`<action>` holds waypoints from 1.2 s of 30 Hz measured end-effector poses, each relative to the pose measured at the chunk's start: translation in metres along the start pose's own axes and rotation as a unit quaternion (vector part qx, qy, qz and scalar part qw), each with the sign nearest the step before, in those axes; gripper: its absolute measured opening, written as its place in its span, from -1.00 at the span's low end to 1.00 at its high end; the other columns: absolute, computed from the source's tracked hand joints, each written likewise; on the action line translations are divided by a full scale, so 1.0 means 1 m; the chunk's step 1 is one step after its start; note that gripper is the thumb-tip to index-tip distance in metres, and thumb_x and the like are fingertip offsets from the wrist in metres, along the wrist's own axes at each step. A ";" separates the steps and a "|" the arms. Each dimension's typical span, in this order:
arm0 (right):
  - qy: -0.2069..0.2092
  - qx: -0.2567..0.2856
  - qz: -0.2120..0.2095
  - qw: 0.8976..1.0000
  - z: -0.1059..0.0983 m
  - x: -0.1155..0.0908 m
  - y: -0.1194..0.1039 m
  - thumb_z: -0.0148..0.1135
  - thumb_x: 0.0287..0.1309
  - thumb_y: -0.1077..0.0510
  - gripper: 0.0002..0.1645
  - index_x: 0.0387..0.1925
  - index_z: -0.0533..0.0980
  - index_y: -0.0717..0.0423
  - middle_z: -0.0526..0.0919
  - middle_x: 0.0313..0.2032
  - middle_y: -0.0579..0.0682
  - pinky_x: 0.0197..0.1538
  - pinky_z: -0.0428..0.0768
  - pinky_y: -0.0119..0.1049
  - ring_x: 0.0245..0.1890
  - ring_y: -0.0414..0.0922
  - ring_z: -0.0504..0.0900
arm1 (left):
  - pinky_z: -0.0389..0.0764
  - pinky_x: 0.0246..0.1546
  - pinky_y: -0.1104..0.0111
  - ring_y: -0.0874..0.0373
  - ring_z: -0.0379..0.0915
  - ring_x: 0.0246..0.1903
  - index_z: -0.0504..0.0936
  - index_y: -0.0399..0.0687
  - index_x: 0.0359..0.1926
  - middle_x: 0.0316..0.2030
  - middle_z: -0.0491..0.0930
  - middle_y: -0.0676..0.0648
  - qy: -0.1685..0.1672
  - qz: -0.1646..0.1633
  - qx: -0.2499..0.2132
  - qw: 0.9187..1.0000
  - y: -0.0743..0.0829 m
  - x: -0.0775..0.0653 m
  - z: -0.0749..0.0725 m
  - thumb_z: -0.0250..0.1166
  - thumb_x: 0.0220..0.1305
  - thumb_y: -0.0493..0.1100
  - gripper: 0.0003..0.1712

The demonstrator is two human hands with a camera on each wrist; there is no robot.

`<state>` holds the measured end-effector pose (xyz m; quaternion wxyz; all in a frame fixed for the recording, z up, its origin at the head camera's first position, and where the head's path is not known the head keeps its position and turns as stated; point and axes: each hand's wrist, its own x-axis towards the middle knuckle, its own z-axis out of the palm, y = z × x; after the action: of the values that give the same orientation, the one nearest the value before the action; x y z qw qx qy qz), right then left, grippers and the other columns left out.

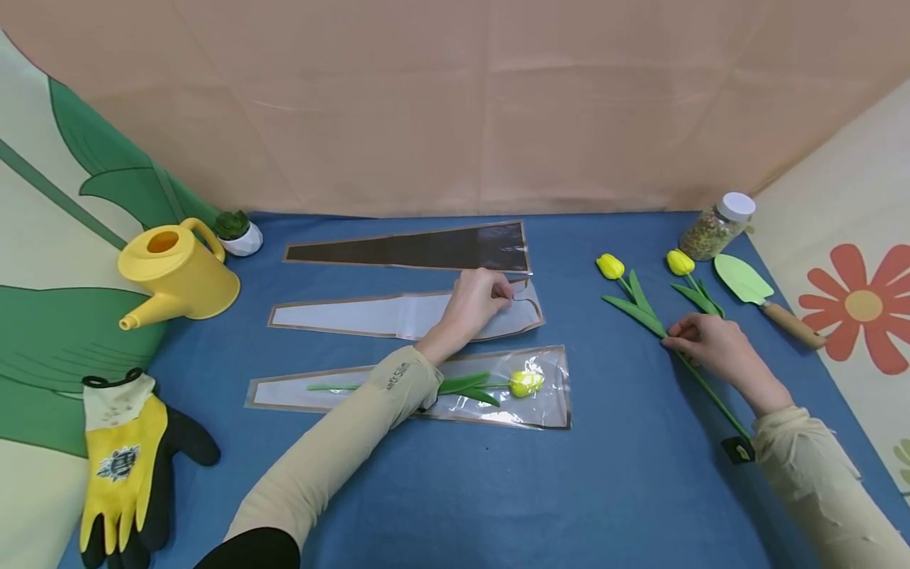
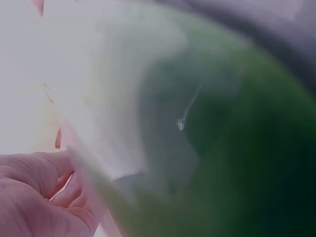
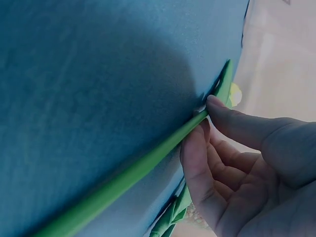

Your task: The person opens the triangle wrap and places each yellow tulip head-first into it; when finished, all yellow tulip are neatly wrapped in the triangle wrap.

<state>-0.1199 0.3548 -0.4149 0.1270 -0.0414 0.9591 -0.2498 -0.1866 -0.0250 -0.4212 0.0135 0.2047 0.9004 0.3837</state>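
My left hand [image 1: 472, 304] pinches the wide end of the middle clear-and-white flower sleeve [image 1: 341, 314], whose edge bulges up near the fingertips. In the left wrist view a blurred green shape fills much of the picture beside the hand. At the right, my right hand [image 1: 718, 356] pinches the green stem of a yellow tulip [image 1: 610, 266] just below its leaves. The stem [image 3: 123, 177] slants across the right wrist view between thumb and forefinger. Another yellow tulip [image 1: 680, 262] lies just beyond that hand. Under the left forearm is a nearer sleeve [image 1: 284, 393] with a tulip [image 1: 526, 383] inside.
A dark-looking sleeve [image 1: 412, 249] lies at the back. On the left stand a yellow watering can [image 1: 185, 276] and a small potted plant [image 1: 242, 237], with yellow-black gloves [image 1: 128, 466] in front. At right are a jar [image 1: 711, 229] and a trowel [image 1: 746, 280].
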 end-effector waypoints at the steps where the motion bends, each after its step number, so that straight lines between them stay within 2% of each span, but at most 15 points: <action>1: -0.003 0.002 0.001 1.000 0.000 0.000 0.000 0.41 0.43 0.20 -0.74 -0.16 0.64 0.41 0.76 -0.41 0.05 -0.47 0.59 -0.20 -0.53 -0.11 0.63 | 0.70 -0.21 0.36 0.12 0.74 -0.29 0.85 -0.18 -0.27 -0.31 0.79 -0.09 0.000 0.000 0.000 1.000 0.000 0.000 0.000 0.53 0.30 -0.38 -0.95; 9: -0.016 -0.005 0.003 1.000 -0.006 0.003 -0.001 0.41 0.44 0.18 -0.69 -0.15 0.69 0.45 0.73 -0.49 -0.05 -0.43 0.58 -0.19 -0.54 -0.11 0.64 | 0.70 -0.21 0.35 0.12 0.73 -0.30 0.85 -0.18 -0.27 -0.32 0.79 -0.09 0.001 -0.003 -0.004 1.000 -0.001 0.001 0.001 0.54 0.29 -0.38 -0.95; 13: -0.024 -0.001 0.001 1.000 -0.008 0.003 -0.002 0.41 0.44 0.17 -0.68 -0.15 0.70 0.47 0.77 -0.45 0.02 -0.41 0.62 -0.19 -0.52 -0.11 0.69 | 0.70 -0.20 0.34 0.12 0.73 -0.29 0.86 -0.19 -0.27 -0.32 0.80 -0.09 0.002 -0.001 -0.004 1.000 -0.001 0.001 0.001 0.54 0.29 -0.38 -0.95; 23: -0.036 0.037 0.000 0.999 -0.010 0.000 -0.006 0.38 0.46 0.19 -0.76 -0.20 0.69 0.37 0.80 -0.35 0.10 -0.39 0.72 -0.25 -0.46 -0.09 0.78 | 0.70 -0.20 0.34 0.13 0.74 -0.30 0.86 -0.16 -0.28 -0.32 0.80 -0.07 0.000 -0.001 0.002 1.000 0.002 0.000 0.002 0.54 0.28 -0.38 -0.94; 29: -0.043 0.116 0.002 0.992 -0.015 -0.003 -0.008 0.31 0.53 0.16 -0.69 -0.10 0.63 0.43 0.81 -0.26 0.18 -0.30 0.79 -0.20 -0.41 -0.13 0.79 | 0.70 -0.18 0.32 0.13 0.74 -0.30 0.86 -0.17 -0.29 -0.33 0.80 -0.07 0.001 -0.002 0.006 1.000 0.001 0.001 0.002 0.55 0.28 -0.37 -0.95; 32: -0.045 0.180 0.007 0.983 -0.016 -0.003 -0.009 0.30 0.54 0.18 -0.67 -0.04 0.58 0.48 0.80 -0.24 0.19 -0.26 0.80 -0.18 -0.39 -0.16 0.79 | 0.70 -0.18 0.32 0.13 0.74 -0.30 0.86 -0.16 -0.29 -0.33 0.80 -0.07 0.001 -0.002 0.007 1.000 0.001 0.001 0.002 0.55 0.28 -0.37 -0.95; 36: -0.035 0.263 0.005 0.964 -0.018 -0.003 -0.008 0.28 0.55 0.23 -0.66 0.00 0.54 0.55 0.82 -0.26 0.12 -0.23 0.81 -0.18 -0.37 -0.18 0.80 | 0.70 -0.19 0.34 0.13 0.74 -0.29 0.86 -0.13 -0.29 -0.32 0.80 -0.07 0.002 -0.004 0.007 1.000 0.001 0.000 0.002 0.55 0.28 -0.38 -0.92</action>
<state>-0.1220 0.3568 -0.3953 0.1681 -0.0106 0.8548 -0.4909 -0.1857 -0.0228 -0.4219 0.0119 0.2007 0.9038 0.3778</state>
